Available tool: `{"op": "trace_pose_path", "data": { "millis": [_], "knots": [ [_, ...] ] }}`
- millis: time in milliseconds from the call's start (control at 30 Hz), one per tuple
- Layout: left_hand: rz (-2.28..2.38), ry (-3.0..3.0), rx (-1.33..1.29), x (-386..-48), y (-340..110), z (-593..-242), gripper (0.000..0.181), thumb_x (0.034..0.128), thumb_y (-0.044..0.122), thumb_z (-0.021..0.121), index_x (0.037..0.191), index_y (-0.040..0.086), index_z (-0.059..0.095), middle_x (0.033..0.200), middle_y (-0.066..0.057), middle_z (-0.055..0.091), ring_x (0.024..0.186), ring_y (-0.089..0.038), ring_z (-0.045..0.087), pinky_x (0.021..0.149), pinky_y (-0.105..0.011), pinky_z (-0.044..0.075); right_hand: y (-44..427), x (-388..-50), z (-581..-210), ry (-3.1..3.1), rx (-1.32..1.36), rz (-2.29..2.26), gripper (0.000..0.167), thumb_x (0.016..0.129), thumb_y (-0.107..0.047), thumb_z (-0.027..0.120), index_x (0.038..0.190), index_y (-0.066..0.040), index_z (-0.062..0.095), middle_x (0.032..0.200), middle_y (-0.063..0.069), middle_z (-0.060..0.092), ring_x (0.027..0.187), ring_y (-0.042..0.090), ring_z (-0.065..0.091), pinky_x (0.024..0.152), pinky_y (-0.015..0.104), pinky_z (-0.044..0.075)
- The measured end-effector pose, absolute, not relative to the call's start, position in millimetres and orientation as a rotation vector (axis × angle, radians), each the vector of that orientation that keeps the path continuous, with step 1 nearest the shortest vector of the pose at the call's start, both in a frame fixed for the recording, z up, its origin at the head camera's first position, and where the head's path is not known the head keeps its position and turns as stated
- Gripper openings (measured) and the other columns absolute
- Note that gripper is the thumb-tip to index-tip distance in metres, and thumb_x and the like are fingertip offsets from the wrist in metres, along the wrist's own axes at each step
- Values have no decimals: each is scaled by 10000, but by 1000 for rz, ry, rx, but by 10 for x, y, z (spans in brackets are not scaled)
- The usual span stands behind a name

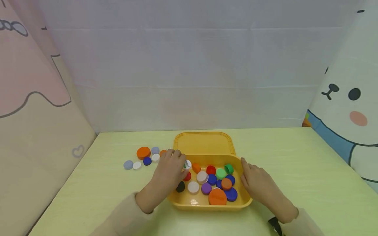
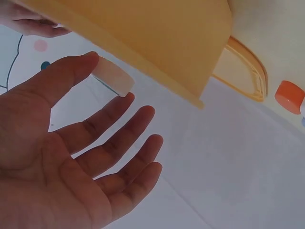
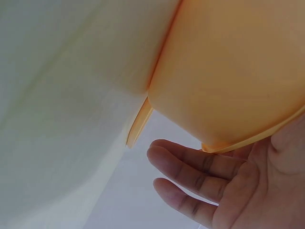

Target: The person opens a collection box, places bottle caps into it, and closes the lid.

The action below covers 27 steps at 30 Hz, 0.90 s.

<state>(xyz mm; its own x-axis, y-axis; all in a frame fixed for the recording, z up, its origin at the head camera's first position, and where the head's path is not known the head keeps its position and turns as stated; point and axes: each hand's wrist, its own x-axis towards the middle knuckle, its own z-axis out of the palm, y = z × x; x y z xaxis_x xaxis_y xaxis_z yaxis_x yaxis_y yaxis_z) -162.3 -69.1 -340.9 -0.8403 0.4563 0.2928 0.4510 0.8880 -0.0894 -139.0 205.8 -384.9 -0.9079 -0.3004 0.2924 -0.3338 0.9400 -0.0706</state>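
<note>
In the head view a yellow plastic box (image 1: 189, 207) stands on the table, holding bottle caps of several colours. My left hand (image 1: 169, 167) is over the box's left rim. Its thumb and index finger pinch a white bottle cap (image 2: 113, 77), while the other fingers spread loosely. My right hand (image 1: 260, 183) grips the box's right rim, thumb over the edge and fingers along the outer wall. Inside the box lie a large orange cap (image 1: 217, 197), a purple cap (image 1: 206, 188) and a black cap (image 1: 180, 187), among others.
Left of the box lies a loose group of caps, including a big orange cap (image 1: 143, 153), a dark blue cap (image 1: 147, 161) and a white cap (image 1: 137, 165). A yellow lid (image 1: 203, 143) lies flat behind the box. White cloth (image 1: 195, 75) hangs at the table's back edge.
</note>
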Motion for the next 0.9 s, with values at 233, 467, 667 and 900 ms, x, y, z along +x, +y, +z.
{"op": "trace_pose_path", "data": {
  "millis": [233,467,667,900],
  "knots": [
    [74,-2826,-736,-1648,-603,-3515,334,774,359,701,955,90,618,908,-60,584,920,-254,508,812,-359,435,2057,-1396,-3855,-2818,469,187,442,864,-108,514,1237,116,442,965,214,632,809,326,616,712,435,505],
    [145,-2873,-758,-1707,-546,-3671,323,799,377,670,961,101,622,916,-57,589,903,-247,510,796,-361,423,2058,-1412,-3868,-2808,467,193,438,865,-108,504,1234,120,444,949,213,630,786,321,611,699,435,505],
    [216,-2858,-752,-1714,-512,-3729,338,782,386,684,965,105,636,900,-54,597,904,-239,521,796,-349,432,2059,-1415,-3877,-2813,462,190,441,865,-110,506,1238,117,441,947,210,629,778,316,608,693,434,502],
    [214,-2854,-755,-1735,-503,-3784,330,770,361,702,971,105,643,924,-59,603,961,-253,519,859,-372,437,2063,-1401,-3879,-2806,473,176,437,868,-106,500,1240,113,436,954,215,628,796,320,611,694,434,501]
  ]
}}
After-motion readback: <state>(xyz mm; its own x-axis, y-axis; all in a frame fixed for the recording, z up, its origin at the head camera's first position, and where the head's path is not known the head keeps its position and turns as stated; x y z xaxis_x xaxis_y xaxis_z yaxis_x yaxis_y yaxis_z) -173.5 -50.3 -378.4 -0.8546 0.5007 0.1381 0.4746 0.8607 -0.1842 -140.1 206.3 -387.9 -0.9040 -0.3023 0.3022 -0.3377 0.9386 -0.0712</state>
